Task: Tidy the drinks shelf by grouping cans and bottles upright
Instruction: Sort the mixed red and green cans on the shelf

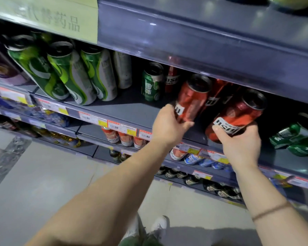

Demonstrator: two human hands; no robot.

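Note:
On the grey drinks shelf [124, 110], my left hand [167, 126] grips a red can [192, 98] near its base, and the can stands about upright. My right hand [242, 142] holds a second red can [238, 112] around its lower end. More red cans [219, 96] stand behind these two. A small green can [151, 82] and another red can [172, 79] stand further back. Three tall green cans [69, 75] are grouped upright at the left. Green cans [297, 135] lie toppled at the right.
The upper shelf's front edge [203, 50] overhangs the cans closely. A pale sign [48, 16] hangs at top left. Lower shelves [194, 174] hold orange cans, blue packs and dark bottles. Price tags [121, 126] line the shelf rim. The floor [43, 183] lies below.

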